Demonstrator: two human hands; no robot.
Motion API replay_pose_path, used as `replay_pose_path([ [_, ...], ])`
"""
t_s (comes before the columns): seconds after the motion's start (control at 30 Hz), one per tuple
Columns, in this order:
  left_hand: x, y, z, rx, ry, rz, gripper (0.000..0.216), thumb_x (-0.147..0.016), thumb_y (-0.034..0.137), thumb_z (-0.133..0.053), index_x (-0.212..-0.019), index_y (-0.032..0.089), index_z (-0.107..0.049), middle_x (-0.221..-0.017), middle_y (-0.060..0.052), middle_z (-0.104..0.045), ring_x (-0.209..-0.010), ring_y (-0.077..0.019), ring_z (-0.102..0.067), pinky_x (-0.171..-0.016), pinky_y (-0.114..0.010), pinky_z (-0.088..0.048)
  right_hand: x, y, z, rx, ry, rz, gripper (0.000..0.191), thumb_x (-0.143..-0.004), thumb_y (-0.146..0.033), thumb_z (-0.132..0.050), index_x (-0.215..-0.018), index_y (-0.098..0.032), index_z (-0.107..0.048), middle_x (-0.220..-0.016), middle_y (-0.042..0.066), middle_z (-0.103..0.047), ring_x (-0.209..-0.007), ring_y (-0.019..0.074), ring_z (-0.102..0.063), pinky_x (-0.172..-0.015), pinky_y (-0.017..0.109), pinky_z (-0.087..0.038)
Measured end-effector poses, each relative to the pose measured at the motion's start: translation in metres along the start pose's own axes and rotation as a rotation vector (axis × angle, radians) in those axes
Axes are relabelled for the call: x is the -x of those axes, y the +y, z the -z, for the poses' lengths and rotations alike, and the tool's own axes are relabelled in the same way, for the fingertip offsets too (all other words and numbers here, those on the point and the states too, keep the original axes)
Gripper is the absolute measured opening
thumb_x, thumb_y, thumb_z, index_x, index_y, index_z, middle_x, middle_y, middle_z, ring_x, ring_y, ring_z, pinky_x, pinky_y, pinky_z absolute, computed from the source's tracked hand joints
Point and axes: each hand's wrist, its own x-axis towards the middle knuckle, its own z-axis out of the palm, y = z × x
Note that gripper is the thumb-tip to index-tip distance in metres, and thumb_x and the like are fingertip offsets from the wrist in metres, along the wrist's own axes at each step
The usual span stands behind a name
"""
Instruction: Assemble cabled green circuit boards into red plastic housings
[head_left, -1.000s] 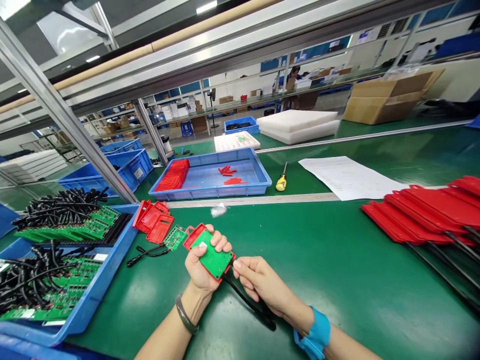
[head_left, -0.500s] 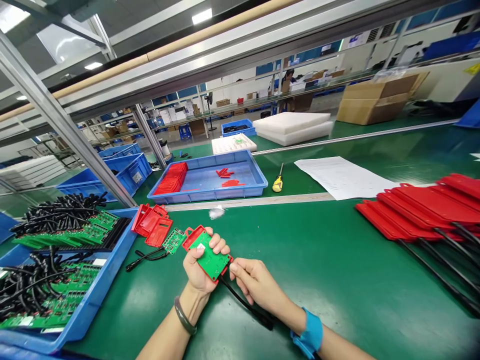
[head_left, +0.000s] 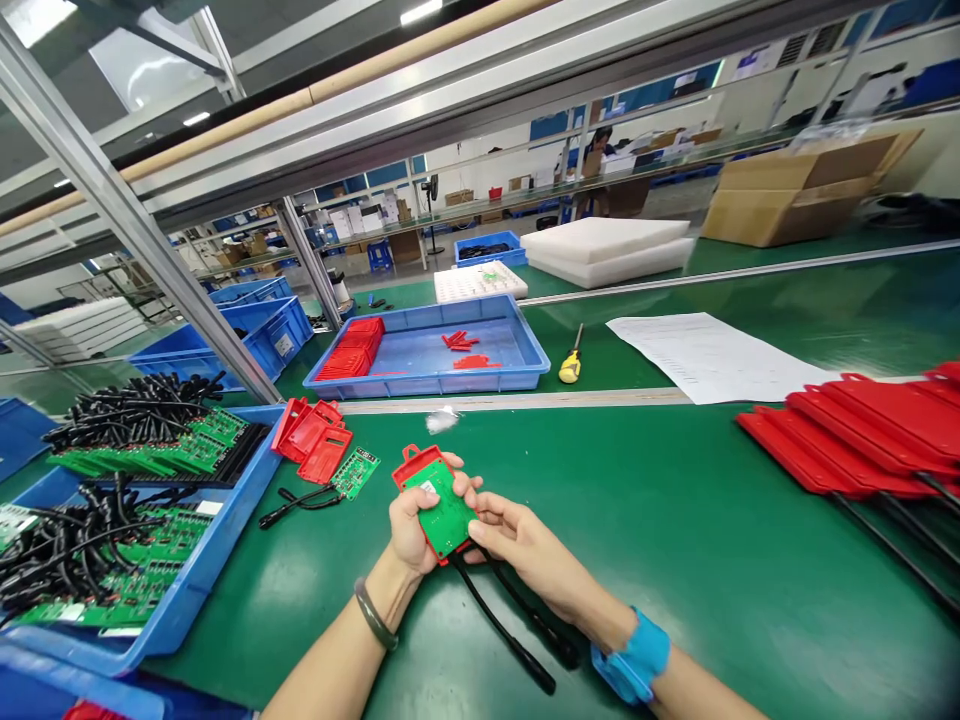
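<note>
My left hand (head_left: 411, 530) is wrapped round a red plastic case (head_left: 411, 460), its thumb lying on the green circuit board (head_left: 448, 515) seated in it. A hanging loop tops the case. My right hand (head_left: 517, 540) pinches the lower right edge of the board and case, thumb on the board and fingers partly hidden behind. Two black cables (head_left: 499, 635) run from the case's lower end toward me, passing beside and under my right hand. Left of my hands lie another circuit board (head_left: 356, 472) with black leads and several red case parts (head_left: 324, 452).
A blue bin (head_left: 191, 590) of cabled boards stands at the left. Behind the hands is a blue tray (head_left: 420, 320) with red parts, near a yellow screwdriver (head_left: 571, 362) and paper sheets (head_left: 720, 355). Red cases (head_left: 885, 430) with cables are stacked right. A metal frame post (head_left: 142, 220) rises at left.
My right hand has gone from the case's lower corner near the cable to gripping the board's edge. A second cable now shows apart from the first. The view has shifted slightly.
</note>
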Motion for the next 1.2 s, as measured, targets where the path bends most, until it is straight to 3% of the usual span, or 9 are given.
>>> replay_pose_path([
  [0.1,-0.001,-0.003,0.002,-0.081,0.022,0.096,0.048,-0.063,0.021,-0.053,-0.109,0.01,-0.059,-0.085,-0.009,-0.065,-0.081,-0.022,-0.06,-0.088,-0.041,-0.041,-0.003,0.004,-0.001,0.056,0.029,0.021,0.038,-0.069,-0.046,-0.072,-0.087,-0.016,-0.058,-0.08,0.002,-0.061,-0.071,0.0155,-0.058,-0.067,0.029,-0.049],
  [0.2,-0.001,-0.003,0.003,-0.176,0.132,0.157,0.045,-0.074,0.029,-0.057,-0.117,0.014,-0.056,-0.1,-0.012,-0.066,-0.09,-0.0242,-0.061,-0.082,-0.037,-0.045,-0.007,0.008,0.005,0.125,0.091,0.086,0.035,-0.07,-0.047,-0.071,-0.077,-0.015,-0.058,-0.07,0.001,-0.059,-0.064,0.014,-0.056,-0.062,0.027,-0.048],
  [0.3,0.0,-0.002,0.004,-0.364,0.156,0.155,0.039,-0.076,0.035,-0.064,-0.107,0.012,-0.062,-0.098,-0.012,-0.068,-0.086,-0.0232,-0.063,-0.076,-0.033,-0.047,-0.008,0.007,0.015,0.154,0.197,0.114,0.037,-0.07,-0.05,-0.07,-0.078,-0.016,-0.058,-0.073,0.002,-0.061,-0.067,0.0152,-0.057,-0.064,0.028,-0.05],
  [0.4,-0.001,-0.006,0.005,-0.517,0.11,0.121,0.037,-0.066,0.028,-0.075,-0.096,0.011,-0.067,-0.095,-0.012,-0.07,-0.084,-0.0228,-0.064,-0.08,-0.034,-0.048,-0.008,0.006,0.023,0.183,0.249,0.12,0.043,-0.068,-0.055,-0.069,-0.082,-0.016,-0.058,-0.075,0.004,-0.063,-0.069,0.0173,-0.059,-0.067,0.031,-0.052],
  [0.63,-0.004,-0.014,0.006,-0.535,0.222,0.035,0.035,-0.057,0.027,-0.08,-0.085,0.01,-0.069,-0.085,-0.01,-0.072,-0.074,-0.0217,-0.066,-0.073,-0.034,-0.051,-0.011,0.017,0.026,0.419,0.357,0.226,0.035,-0.077,-0.052,-0.063,-0.086,-0.018,-0.061,-0.082,0.007,-0.067,-0.072,0.0214,-0.063,-0.072,0.035,-0.052],
  [0.73,-0.003,-0.009,0.007,-0.524,0.253,0.063,0.035,-0.057,0.027,-0.08,-0.087,0.011,-0.069,-0.084,-0.01,-0.072,-0.069,-0.0194,-0.065,-0.064,-0.029,-0.051,-0.012,0.011,0.024,0.363,0.234,0.23,0.032,-0.078,-0.046,-0.064,-0.095,-0.018,-0.062,-0.092,0.008,-0.068,-0.083,0.0225,-0.064,-0.079,0.036,-0.051],
  [0.83,-0.002,-0.004,0.008,-0.521,0.284,0.085,0.036,-0.06,0.028,-0.078,-0.091,0.012,-0.069,-0.084,-0.009,-0.072,-0.068,-0.0189,-0.065,-0.06,-0.027,-0.049,-0.01,0.002,0.024,0.243,0.096,0.2,0.042,-0.072,-0.039,-0.071,-0.107,-0.019,-0.06,-0.103,0.007,-0.066,-0.095,0.0231,-0.062,-0.088,0.038,-0.049],
  [1.07,-0.002,-0.005,0.01,-0.427,0.29,0.152,0.034,-0.06,0.03,-0.079,-0.086,0.012,-0.069,-0.08,-0.009,-0.071,-0.063,-0.0162,-0.063,-0.06,-0.027,-0.049,-0.009,0.004,0.03,0.308,0.192,0.236,0.037,-0.071,-0.037,-0.073,-0.103,-0.02,-0.066,-0.106,0.007,-0.065,-0.093,0.0236,-0.063,-0.087,0.037,-0.05],
  [1.2,-0.002,-0.006,0.011,-0.44,0.301,0.12,0.036,-0.06,0.03,-0.079,-0.088,0.012,-0.068,-0.081,-0.009,-0.071,-0.063,-0.0167,-0.063,-0.058,-0.027,-0.049,-0.01,0.001,0.031,0.216,0.079,0.157,0.042,-0.07,-0.036,-0.073,-0.107,-0.019,-0.062,-0.1,0.007,-0.067,-0.095,0.022,-0.062,-0.091,0.038,-0.047],
])
